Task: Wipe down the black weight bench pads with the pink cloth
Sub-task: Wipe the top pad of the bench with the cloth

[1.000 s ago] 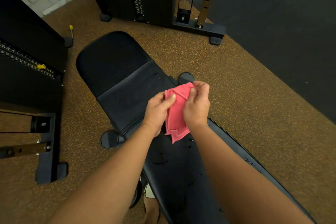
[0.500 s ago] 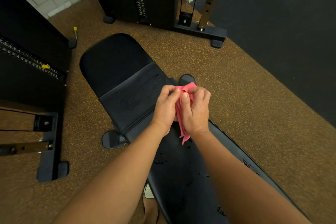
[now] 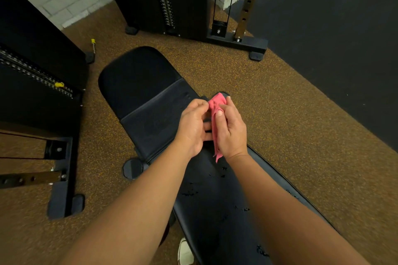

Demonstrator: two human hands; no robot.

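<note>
Holding the pink cloth [image 3: 216, 106] above the black bench pads [image 3: 140, 84], the person is pinching its top in the left hand [image 3: 192, 127] and clamping it in the right hand [image 3: 232, 131]. Folding it flat is appearing advisable before wiping the specks [image 3: 191, 192] at six o'clock.

dim warm indoor light, soft shadows, wide-angle bending at edges, slight blur overall

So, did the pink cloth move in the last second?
Yes: the pink cloth is bunched narrower now, its left edge drawn right, away from the bench's round left foot.
</note>
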